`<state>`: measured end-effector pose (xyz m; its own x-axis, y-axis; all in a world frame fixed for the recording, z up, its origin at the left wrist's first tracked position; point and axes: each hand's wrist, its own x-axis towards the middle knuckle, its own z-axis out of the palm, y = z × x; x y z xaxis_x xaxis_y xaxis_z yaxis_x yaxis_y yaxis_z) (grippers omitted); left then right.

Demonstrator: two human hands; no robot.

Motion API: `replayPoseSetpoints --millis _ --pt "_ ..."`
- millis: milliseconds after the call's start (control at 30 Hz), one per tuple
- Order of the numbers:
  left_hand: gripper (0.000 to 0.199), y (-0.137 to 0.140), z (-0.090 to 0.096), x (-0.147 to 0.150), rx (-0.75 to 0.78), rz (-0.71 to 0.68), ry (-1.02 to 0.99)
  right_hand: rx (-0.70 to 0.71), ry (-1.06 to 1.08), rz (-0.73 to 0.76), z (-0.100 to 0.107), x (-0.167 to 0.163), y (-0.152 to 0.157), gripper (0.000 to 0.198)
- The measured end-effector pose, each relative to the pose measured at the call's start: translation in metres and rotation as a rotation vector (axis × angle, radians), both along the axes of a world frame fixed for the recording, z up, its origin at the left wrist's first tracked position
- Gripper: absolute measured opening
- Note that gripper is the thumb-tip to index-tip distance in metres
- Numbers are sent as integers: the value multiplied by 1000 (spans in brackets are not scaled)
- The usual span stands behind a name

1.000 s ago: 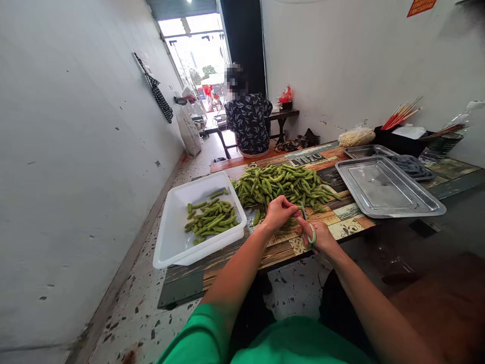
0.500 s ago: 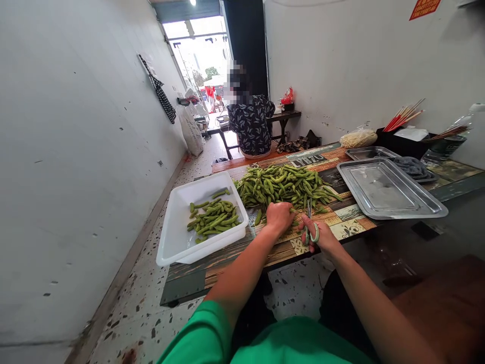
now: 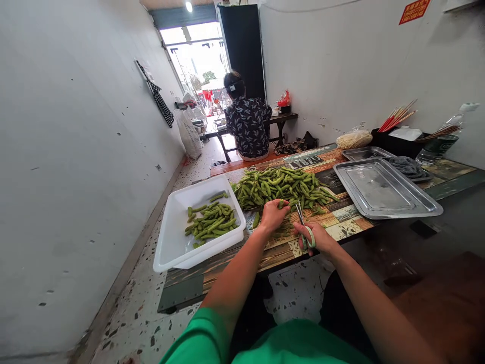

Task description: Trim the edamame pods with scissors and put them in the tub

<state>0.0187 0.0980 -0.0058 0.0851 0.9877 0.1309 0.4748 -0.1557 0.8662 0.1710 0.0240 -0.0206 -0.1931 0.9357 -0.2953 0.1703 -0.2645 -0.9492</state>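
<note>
In the head view, the left hand [image 3: 275,215] pinched a green pod [image 3: 281,204] between thumb and curled fingers, above the middle of the surface's [image 3: 185,293] near edge. The grip was light and at the fingertips, presumably so that much of so small a thing stayed uncovered. The right hand [image 3: 315,237] was closed around the handles of the scissors [image 3: 310,236], its fingers through the loops; the slim blades pointed away from the body, toward the far edge, just beside the left hand. Held this way, they could probably meet the pod without either wrist turning far.

The heap of pods [image 3: 278,184] lay between the hands and the far edge, directly ahead, likely for a short reach. The white tub [image 3: 162,247] sat at the left edge, its outer wall seeming to jut past it; a smaller batch of pods [image 3: 214,222] lay inside, toward the wall nearest the heap. That spot, beside the left hand, seemed to suit dropping pods in with little travel.

A metal tray [image 3: 382,187] rested to the right, its near corner about at the near edge. A black box [image 3: 403,144] with sticks [image 3: 396,117] stood toward the right end, apparently out of the way.
</note>
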Motion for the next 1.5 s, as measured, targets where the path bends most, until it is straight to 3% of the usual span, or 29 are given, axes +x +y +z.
replayPoseSetpoints --millis 133,367,567,800,1033,1500 --pt "24 -1 -3 1 9 -67 -80 5 -19 -11 1 -1 -1 50" --pt "25 -9 9 3 1 -124 -15 25 -45 -28 -1 -2 1 52" --pt "19 -14 17 3 -12 -139 16 123 -145 -57 -3 -2 -3 47" --pt "20 -12 17 3 -302 -202 -571 96 -64 -82 -5 -4 -2 47" --pt "30 -10 16 7 -471 -125 -836 86 -3 -24 2 -4 -7 55" --pt "30 -14 7 14 -412 -190 -710 102 -85 -73 5 -5 -8 51"
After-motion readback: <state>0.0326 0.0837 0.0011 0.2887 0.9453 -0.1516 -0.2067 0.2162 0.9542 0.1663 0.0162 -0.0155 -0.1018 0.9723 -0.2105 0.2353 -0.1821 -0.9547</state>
